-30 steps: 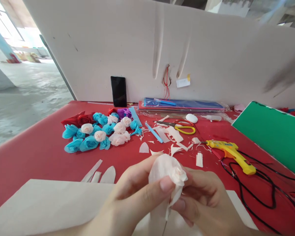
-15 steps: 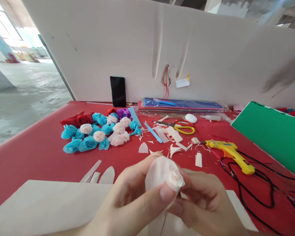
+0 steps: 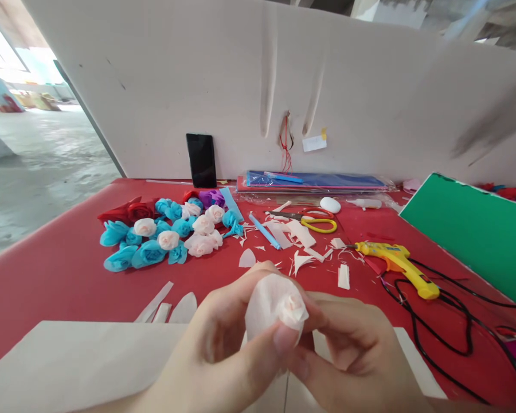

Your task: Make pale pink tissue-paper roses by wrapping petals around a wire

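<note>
Between my two hands is a small white paper flower (image 3: 294, 310), its tight rolled centre facing up and one wide round petal (image 3: 262, 304) standing out on its left. My left hand (image 3: 236, 344) is closed on it, the thumb pressed against the front of the petal just below the centre. From the right side, my right hand (image 3: 352, 350) pinches the flower's base with thumb and fingers. The lower end of the flower is hidden by my fingers. A white sheet (image 3: 90, 358) lies beneath my forearms, with cut petal pieces (image 3: 184, 308) at its far edge.
Finished paper flowers (image 3: 155, 252) cluster at the left. Scissors (image 3: 318, 225), a blue pen (image 3: 264, 231) and paper scraps (image 3: 301, 261) lie ahead. A yellow glue gun (image 3: 398, 267) with a black cord (image 3: 417, 332) is on the right, near a green board (image 3: 468, 229). A phone (image 3: 201, 160) leans against the back panel.
Both hands and the flower have shifted slightly left in view, and the flower's centre is turned a little. The whole scene has slid slightly left too. My grip stays on the flower.
</note>
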The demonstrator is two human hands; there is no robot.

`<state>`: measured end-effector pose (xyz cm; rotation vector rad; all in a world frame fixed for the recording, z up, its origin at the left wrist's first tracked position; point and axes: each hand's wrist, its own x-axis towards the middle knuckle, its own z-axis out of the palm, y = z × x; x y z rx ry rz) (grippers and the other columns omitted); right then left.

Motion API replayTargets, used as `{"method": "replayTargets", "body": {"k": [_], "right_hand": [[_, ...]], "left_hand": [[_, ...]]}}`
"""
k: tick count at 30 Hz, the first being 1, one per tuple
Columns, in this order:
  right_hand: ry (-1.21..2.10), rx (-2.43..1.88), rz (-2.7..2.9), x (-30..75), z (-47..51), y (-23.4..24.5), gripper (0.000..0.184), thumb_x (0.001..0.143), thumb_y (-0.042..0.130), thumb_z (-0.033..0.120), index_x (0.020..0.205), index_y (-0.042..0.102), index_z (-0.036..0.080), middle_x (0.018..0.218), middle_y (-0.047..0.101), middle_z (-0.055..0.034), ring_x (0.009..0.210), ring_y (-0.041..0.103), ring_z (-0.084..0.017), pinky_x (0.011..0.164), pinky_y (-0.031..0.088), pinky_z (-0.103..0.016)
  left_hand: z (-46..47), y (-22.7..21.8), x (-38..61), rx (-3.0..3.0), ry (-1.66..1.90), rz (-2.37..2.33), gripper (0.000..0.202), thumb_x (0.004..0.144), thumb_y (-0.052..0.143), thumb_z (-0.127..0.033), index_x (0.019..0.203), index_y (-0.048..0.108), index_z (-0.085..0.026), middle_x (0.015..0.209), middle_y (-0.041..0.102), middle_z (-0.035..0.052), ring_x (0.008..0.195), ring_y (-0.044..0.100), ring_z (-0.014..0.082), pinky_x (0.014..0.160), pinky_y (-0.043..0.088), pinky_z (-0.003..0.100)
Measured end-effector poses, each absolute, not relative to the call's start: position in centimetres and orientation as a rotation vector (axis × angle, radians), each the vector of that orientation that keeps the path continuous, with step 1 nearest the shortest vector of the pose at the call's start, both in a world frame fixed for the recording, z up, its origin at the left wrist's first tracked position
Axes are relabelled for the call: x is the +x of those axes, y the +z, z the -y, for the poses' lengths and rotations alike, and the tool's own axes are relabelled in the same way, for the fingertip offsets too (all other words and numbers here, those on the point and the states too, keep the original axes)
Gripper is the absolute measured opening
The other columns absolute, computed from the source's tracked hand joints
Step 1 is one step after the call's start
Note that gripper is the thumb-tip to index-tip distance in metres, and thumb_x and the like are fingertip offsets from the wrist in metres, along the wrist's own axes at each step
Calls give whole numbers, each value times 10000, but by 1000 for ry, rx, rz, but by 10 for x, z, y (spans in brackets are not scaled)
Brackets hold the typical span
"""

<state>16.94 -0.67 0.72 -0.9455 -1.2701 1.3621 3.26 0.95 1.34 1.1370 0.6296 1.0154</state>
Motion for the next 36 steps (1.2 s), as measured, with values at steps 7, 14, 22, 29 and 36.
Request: {"method": "replayTargets", "body": {"k": [7,14,22,29,36], "right_hand": [[1295,-1058,1315,169,11,10,106,638,690,94,595,697,191,608,610,12,564,499,-97,487,391,-206],[1218,-1049,1297,169,13,6,151,598,707,54,616,699,204,608,640,39,516,493,-72,443,379,-172],[1250,-1115,1366,170,13,10,161,587,734,40,566,682,191,551,568,43,494,434,-74,428,342,-185],[1403,-1151,1362,171,12,18,147,636,772,147,538,671,193,585,572,20,556,481,-103,489,377,-211],[1544,-1100,1476,172,6,12,275,659,773,385,547,613,191,492,417,22,570,443,-137,489,323,-246]], "left_hand": [[-6,4,22,1307,1071,-860,107,777,733,-416,857,744,-347,751,665,-42,671,599,137,591,508,172],[-6,0,18,1425,1069,-885,73,800,696,-371,755,730,-324,669,658,-56,643,626,141,622,539,187],[1,-23,0,1357,1033,-1033,186,725,754,-375,882,698,-291,896,690,15,859,637,243,650,550,259],[-2,13,31,1298,1059,-853,450,752,686,-566,582,472,-209,623,382,-50,558,361,116,505,348,223],[-4,8,27,1353,981,-644,419,840,616,-518,631,423,-209,660,367,-53,581,381,116,561,378,241]]}}
